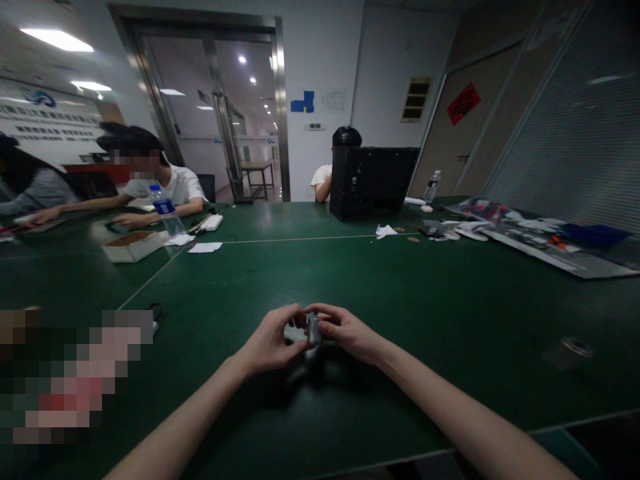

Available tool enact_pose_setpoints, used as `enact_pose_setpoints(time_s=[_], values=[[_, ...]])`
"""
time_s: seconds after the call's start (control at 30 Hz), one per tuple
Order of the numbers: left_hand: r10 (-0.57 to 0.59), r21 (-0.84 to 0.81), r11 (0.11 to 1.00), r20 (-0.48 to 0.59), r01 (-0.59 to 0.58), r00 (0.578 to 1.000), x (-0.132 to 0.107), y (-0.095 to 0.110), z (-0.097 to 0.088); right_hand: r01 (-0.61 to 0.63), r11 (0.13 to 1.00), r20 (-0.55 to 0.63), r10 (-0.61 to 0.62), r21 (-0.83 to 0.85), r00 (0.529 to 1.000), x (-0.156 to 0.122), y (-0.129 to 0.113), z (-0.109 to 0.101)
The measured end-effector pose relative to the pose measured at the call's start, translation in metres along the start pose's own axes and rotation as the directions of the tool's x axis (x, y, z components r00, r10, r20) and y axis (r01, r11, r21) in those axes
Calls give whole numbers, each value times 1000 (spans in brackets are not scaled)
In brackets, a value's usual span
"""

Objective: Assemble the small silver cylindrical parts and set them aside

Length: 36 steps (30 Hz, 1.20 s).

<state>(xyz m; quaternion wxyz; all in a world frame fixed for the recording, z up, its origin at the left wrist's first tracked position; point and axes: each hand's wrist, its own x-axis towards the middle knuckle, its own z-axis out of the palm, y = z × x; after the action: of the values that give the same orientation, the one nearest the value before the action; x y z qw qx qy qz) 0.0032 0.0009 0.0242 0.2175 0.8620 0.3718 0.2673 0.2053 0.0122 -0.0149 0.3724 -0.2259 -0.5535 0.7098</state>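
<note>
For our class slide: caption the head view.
Left hand and right hand pinch a small silver cylinder at a green table.

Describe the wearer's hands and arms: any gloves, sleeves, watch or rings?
The left hand and right hand are ungloved. The left forearm and right forearm are bare to the frame's edge, no sleeve showing. No watch, bracelet or ring visible in this dim light.

The small silver metal cylinder (314,329) was pinched between the left hand (270,343) and the right hand (350,330), over the near middle of the wide green table (350,267). Far behind them stood the black box-shaped computer case (373,181), with a seated person (325,180) behind it. At the far left, the clear plastic water bottle (167,212) stood just behind the flat white cardboard box (133,245).
</note>
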Motion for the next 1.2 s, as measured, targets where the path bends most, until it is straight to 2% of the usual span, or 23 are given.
enact_pose_setpoints(time_s=[0.4,0.97,1.2], values=[[-12,-4,1000,48,12,999,0,-2,-1,-21,999,34,23,-46,999,0,-2,-1],[18,6,1000,27,-18,999,0,-3,0,-3,995,25,5,-99,1000,1,-1,0],[14,-7,1000,27,-14,1000,0,-3,-1,-31,995,9,32,-96,999,0,-4,2]])
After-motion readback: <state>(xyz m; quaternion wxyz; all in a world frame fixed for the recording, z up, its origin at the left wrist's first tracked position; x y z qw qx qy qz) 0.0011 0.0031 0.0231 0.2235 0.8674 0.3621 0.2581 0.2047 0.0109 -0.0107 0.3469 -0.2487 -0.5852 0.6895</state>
